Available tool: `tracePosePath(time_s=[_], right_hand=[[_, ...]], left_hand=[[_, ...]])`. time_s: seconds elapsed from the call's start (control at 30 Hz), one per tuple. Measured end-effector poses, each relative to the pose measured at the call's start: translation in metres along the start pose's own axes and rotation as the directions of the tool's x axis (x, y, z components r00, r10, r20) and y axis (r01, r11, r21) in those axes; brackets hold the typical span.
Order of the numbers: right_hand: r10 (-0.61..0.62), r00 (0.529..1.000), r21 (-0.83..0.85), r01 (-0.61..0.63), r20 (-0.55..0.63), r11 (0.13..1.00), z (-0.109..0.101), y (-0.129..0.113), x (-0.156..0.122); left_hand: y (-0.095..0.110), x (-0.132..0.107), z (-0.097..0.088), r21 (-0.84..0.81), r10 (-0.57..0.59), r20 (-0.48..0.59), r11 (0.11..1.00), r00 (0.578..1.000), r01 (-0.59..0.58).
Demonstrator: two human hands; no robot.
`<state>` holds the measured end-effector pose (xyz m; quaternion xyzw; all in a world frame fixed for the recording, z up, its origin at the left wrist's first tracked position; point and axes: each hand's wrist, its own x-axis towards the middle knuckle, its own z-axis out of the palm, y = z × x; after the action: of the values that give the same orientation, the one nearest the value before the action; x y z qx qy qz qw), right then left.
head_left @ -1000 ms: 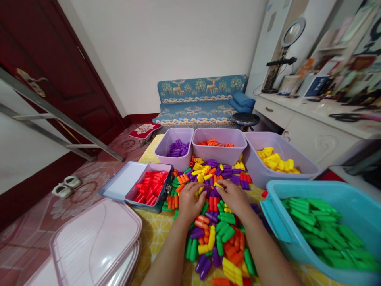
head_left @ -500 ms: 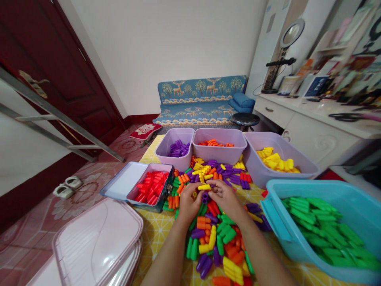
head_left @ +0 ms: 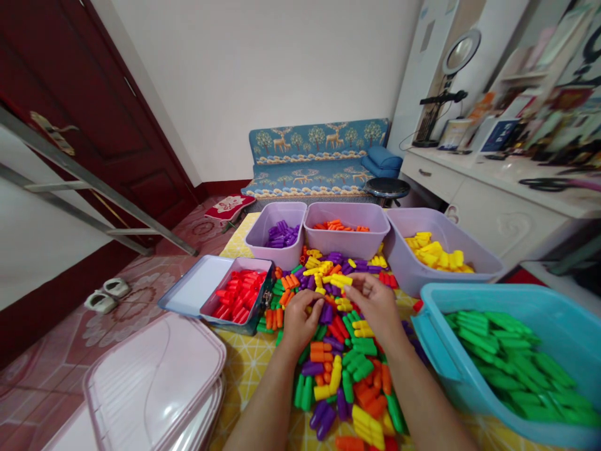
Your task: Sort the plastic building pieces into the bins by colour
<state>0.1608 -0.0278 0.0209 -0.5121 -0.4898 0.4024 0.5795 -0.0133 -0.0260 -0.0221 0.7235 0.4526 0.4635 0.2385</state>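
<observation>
Over a heap of bullet-shaped plastic building pieces, my right hand (head_left: 375,307) pinches a yellow plastic piece (head_left: 342,280) between thumb and fingertips. My left hand (head_left: 301,316) is beside it, fingers curled toward the thumb; whatever they may hold is hidden. Under and between the hands lie a purple piece (head_left: 326,312), red pieces (head_left: 336,328) and yellow pieces (head_left: 345,305). Closer to me the heap mixes green pieces (head_left: 359,365), orange pieces (head_left: 320,351) and yellow pieces (head_left: 367,426).
Lilac bins hold purple (head_left: 283,235), orange (head_left: 340,225) and yellow pieces (head_left: 436,254). Red pieces (head_left: 239,294) fill a box at left; green ones (head_left: 511,360) lie in a blue tub (head_left: 451,369) at right. Pale lids (head_left: 154,376) are stacked front left on the yellow tablecloth (head_left: 246,357).
My hands have moved apart. The right hand has shifted right and now holds the yellow piece clear of the left hand. Yellow pieces now show beneath the right hand.
</observation>
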Motion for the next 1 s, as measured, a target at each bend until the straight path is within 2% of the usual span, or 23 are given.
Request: tracePosePath(time_s=[0.07,0.13,0.17,0.23,0.3,0.37,0.43,0.47,0.5,0.53,0.6,0.63,0.7,0.73,0.8,0.9,1.0], right_hand=[[0.011,0.98,0.224,0.034,-0.197,0.974,-0.008,-0.009,0.012],[0.021,0.917,0.452,0.176,-0.398,0.874,-0.015,-0.022,0.024],[0.015,0.889,0.526,0.257,-0.458,0.811,-0.018,-0.028,0.029],[0.003,0.875,0.599,0.33,-0.485,0.73,-0.022,-0.037,0.034],[0.003,0.905,0.598,0.278,-0.424,0.752,-0.024,-0.038,0.032],[0.027,0.948,0.474,0.133,-0.316,0.87,-0.025,-0.031,0.022],[0.036,0.982,0.161,-0.005,-0.188,0.987,-0.028,-0.022,0.007],[0.023,0.993,-0.047,-0.028,-0.114,0.999,-0.03,-0.017,-0.002],[-0.003,0.999,-0.257,-0.007,-0.037,0.966,-0.033,-0.014,-0.011],[-0.019,0.999,-0.449,0.037,0.044,0.893,-0.035,-0.012,-0.021],[0.011,0.988,-0.725,0.107,0.157,0.68,-0.039,-0.011,-0.038],[0.052,0.979,-0.804,0.132,0.198,0.58,-0.039,-0.012,-0.045],[0.126,0.957,-0.874,0.179,0.261,0.451,-0.036,-0.014,-0.053],[0.151,0.945,-0.881,0.201,0.289,0.428,-0.033,-0.014,-0.055],[0.175,0.936,-0.877,0.204,0.305,0.435,-0.024,-0.012,-0.052],[0.172,0.95,-0.845,0.137,0.259,0.516,-0.007,-0.004,-0.039],[0.105,0.958,-0.668,0.104,0.266,0.737,0.008,0.006,-0.026]], left_hand=[[-0.001,0.0,0.0,0.018,0.012,0.001,1.0,1.0,-0.012],[0.0,0.001,0.0,0.032,0.019,0.003,0.999,1.0,-0.019],[0.0,0.001,0.0,0.037,0.021,0.005,0.999,1.0,-0.021],[0.001,0.002,0.0,0.044,0.023,0.008,0.999,1.0,-0.024],[0.002,0.001,0.0,0.048,0.023,0.012,0.999,1.0,-0.024],[0.002,0.001,0.0,0.051,0.023,0.015,0.998,1.0,-0.024],[0.0,0.0,0.0,0.056,0.021,0.017,0.998,1.0,-0.022],[0.0,0.0,0.0,0.059,0.02,0.016,0.998,1.0,-0.021],[-0.001,0.0,0.0,0.062,0.019,0.013,0.998,1.0,-0.02],[-0.001,0.0,0.001,0.064,0.019,0.013,0.998,1.0,-0.019],[-0.001,0.0,0.001,0.063,0.017,0.016,0.998,1.0,-0.018],[-0.001,0.0,0.0,0.063,0.015,0.019,0.998,1.0,-0.016],[0.001,0.001,0.0,0.06,0.015,0.021,0.998,1.0,-0.016],[0.002,0.001,0.0,0.056,0.014,0.021,0.998,1.0,-0.015],[0.003,0.002,-0.001,0.029,0.015,0.012,0.999,1.0,-0.015],[0.005,0.002,-0.002,-0.046,0.014,-0.019,0.999,1.0,-0.015],[0.005,0.002,-0.006,-0.108,0.0,-0.055,0.994,0.998,-0.006]])
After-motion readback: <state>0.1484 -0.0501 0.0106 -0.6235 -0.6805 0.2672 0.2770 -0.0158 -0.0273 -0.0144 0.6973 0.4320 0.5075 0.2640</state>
